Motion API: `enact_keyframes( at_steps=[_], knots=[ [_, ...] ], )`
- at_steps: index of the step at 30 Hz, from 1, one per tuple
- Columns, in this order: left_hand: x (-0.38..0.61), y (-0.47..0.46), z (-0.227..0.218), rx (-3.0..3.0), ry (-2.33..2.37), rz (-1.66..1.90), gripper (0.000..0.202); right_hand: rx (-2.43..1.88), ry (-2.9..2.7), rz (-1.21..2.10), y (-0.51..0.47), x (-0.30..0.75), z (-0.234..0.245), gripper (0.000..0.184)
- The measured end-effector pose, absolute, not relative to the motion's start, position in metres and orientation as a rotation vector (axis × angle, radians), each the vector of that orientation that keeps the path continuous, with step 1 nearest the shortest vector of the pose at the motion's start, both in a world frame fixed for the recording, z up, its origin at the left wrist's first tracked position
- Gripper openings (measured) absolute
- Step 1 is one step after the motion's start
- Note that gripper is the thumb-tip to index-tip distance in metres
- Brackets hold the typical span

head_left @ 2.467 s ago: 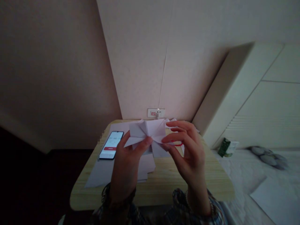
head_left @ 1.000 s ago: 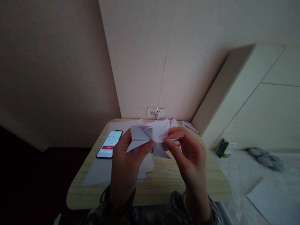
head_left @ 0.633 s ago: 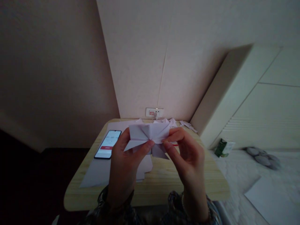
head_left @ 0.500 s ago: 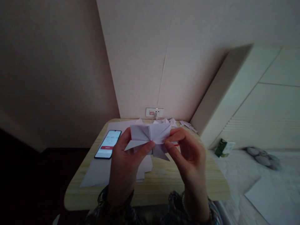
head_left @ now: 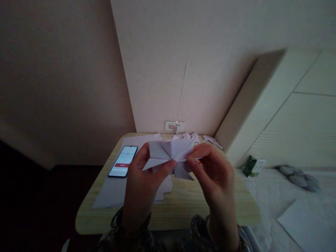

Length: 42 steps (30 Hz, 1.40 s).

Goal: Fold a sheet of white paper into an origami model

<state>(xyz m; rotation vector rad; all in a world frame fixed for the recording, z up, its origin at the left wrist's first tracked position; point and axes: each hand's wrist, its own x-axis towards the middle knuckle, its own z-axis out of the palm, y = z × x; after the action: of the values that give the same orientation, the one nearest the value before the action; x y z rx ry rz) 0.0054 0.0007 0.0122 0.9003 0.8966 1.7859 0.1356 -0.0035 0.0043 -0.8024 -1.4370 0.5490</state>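
Observation:
A white folded paper figure (head_left: 168, 154) with several pointed flaps is held up over a small light wooden table (head_left: 183, 206). My left hand (head_left: 141, 189) pinches its left side, thumb on the near face at the centre and fingers behind. My right hand (head_left: 215, 178) pinches the right flap between thumb and forefinger, with the other fingers curled. Both hands are closed on the paper. A bit of something red shows behind my right fingers; I cannot make it out.
A lit phone (head_left: 123, 161) lies on loose white sheets (head_left: 115, 190) at the table's left. Small folded paper pieces (head_left: 195, 137) sit at the far edge below a wall socket (head_left: 174, 125). A bed with a paper sheet (head_left: 307, 227) and a green carton (head_left: 252, 165) lies right.
My right fingers, spread wide earlier, have closed onto the paper's right flap. The paper has stayed at about the same height, and the view has shifted slightly.

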Motion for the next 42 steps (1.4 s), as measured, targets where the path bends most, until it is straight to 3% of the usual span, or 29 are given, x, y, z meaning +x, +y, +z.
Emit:
enact_keyframes(
  at_steps=[34,42],
  knots=[
    [0.010,-0.001,0.011,0.769,0.893,1.801,0.028,-0.861,-1.292,0.542,-0.006,0.123,0.006,0.016],
    [0.007,-0.001,0.009,0.763,0.996,1.746,0.038,-0.840,-1.287,0.551,-0.005,0.125,0.005,0.016]
  ],
)
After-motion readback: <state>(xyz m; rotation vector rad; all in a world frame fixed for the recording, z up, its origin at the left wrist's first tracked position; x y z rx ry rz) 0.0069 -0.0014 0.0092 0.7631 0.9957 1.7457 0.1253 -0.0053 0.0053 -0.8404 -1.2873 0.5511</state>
